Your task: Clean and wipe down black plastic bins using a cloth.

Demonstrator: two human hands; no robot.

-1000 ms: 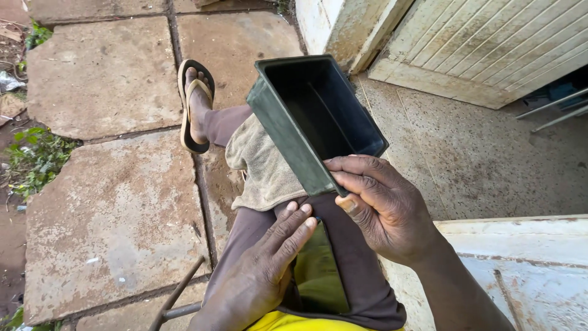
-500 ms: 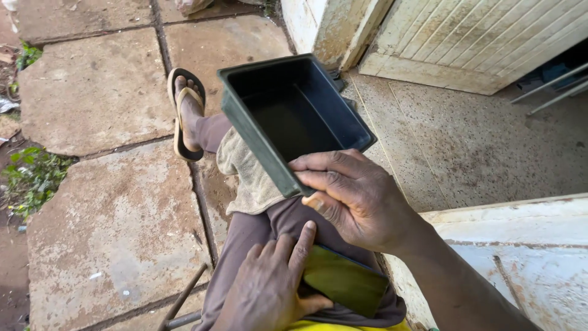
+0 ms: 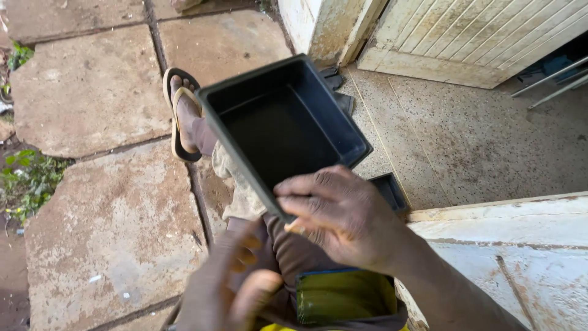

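One view is given, from the head. A dark green rectangular plastic tray [image 3: 282,132] is pinched at its near rim by the right hand [image 3: 343,214], above the lap. Blurred below, the left hand [image 3: 229,288] hangs loosely curled, empty. Steadying seems underway; a second grip seems called for.

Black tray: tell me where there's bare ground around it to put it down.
Free: the big paving slab left of the leg, between the weeds and the sandal; also the speckled concrete floor between the door and the white ledge. Crowded: the lap, where the right hand holds the black tray, with the left hand and a green object.
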